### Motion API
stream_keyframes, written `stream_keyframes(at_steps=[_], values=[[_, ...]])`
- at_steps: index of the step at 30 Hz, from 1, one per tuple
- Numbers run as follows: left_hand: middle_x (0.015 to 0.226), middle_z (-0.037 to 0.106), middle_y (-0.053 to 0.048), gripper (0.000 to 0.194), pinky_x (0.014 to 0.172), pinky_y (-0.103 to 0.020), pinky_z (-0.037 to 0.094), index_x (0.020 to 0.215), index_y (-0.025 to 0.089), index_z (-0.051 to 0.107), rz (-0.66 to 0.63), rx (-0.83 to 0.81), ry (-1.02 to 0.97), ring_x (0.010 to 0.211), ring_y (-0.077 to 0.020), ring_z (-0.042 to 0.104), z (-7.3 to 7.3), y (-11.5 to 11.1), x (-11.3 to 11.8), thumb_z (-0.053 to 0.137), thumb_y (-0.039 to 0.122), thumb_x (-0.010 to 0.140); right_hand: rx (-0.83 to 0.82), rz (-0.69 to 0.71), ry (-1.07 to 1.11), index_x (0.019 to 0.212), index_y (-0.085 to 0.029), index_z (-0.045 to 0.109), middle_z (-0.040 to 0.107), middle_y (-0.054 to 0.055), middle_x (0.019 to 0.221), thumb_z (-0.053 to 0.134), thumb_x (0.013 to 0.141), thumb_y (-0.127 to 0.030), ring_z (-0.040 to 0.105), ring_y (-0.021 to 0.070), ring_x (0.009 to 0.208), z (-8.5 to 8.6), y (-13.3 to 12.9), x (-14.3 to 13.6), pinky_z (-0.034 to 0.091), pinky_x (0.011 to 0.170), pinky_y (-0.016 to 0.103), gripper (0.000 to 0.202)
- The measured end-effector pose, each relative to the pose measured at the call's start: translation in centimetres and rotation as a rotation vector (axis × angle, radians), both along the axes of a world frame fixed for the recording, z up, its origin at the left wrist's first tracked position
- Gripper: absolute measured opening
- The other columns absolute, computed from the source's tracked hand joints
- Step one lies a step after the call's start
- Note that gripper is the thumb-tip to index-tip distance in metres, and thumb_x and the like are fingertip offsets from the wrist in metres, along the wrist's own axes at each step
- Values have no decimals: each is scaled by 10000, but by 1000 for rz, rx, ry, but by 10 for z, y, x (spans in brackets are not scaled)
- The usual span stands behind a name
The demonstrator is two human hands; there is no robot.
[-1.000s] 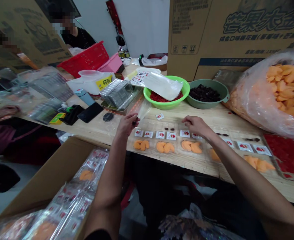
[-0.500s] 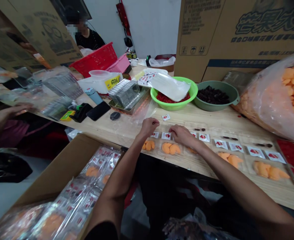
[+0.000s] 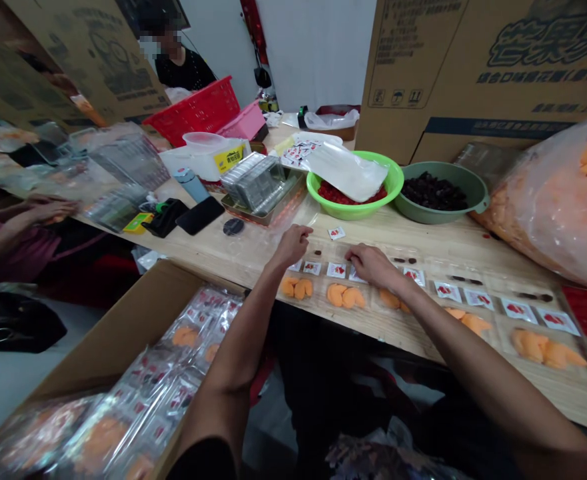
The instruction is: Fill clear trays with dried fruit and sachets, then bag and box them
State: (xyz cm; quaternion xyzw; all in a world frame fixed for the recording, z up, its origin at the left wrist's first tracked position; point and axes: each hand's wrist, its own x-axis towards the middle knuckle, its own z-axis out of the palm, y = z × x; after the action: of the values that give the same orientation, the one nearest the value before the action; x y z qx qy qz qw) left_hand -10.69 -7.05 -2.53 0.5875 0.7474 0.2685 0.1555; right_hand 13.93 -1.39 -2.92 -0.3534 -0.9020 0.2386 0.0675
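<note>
My left hand [image 3: 293,245] hovers over the leftmost clear tray in a row. Its fingers are pinched together, and what they hold is hidden. My right hand [image 3: 372,265] reaches into the upper part of a tray further right, fingertips closed on something too small to make out. Between the hands, a dark dried piece [image 3: 318,253] lies in a tray's upper compartment. The trays also carry white sachets with a red print [image 3: 336,270] and orange shell-shaped pieces [image 3: 346,296]. A single loose sachet [image 3: 336,233] lies on the table behind them.
Behind the trays stand a lime-green basin [image 3: 398,180] with red pieces and a grey-green basin [image 3: 436,217] with dark pieces. A big bag of orange pieces [image 3: 538,193] sits right. A carton [image 3: 138,293] holds packed trays below left. Two other people are at the left and back.
My left hand has shifted left, and a dark piece now shows in the tray beside it. My right hand stays low over its tray. The view has turned slightly left.
</note>
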Motion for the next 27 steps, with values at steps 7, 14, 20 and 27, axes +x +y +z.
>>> stream_keyframes(at_steps=[7,14,20,27], values=[[1211,713,-133,460,1035,-362,475,1153,135,737,171,7,222,1141,-243,642,7,11,-45,478,-5,800,-33,-43,-33,1131,-142,719,728,101,1127,487,964,-94,660,204,1023,10,-1,3,447,880,259,290],[1050,748,-91,287,919,-320,531,1071,148,751,-27,-13,32,966,-205,680,3,-2,-44,588,139,834,-61,-42,-12,1130,-153,719,730,92,1140,500,963,-87,666,206,1029,11,-1,6,457,909,268,284],[951,774,-65,214,907,-296,519,931,171,792,-288,-121,74,926,-191,693,-7,-10,-18,607,119,838,-73,-27,-30,1135,-151,721,728,91,1160,509,961,-84,666,211,1052,8,-1,7,457,927,271,282],[1017,751,-92,338,977,-311,507,988,169,790,-330,-136,299,1014,-207,676,-10,-8,-21,512,44,843,-53,-7,-19,1134,-138,719,727,95,1129,509,957,-83,665,211,1026,3,-1,9,459,918,276,280]])
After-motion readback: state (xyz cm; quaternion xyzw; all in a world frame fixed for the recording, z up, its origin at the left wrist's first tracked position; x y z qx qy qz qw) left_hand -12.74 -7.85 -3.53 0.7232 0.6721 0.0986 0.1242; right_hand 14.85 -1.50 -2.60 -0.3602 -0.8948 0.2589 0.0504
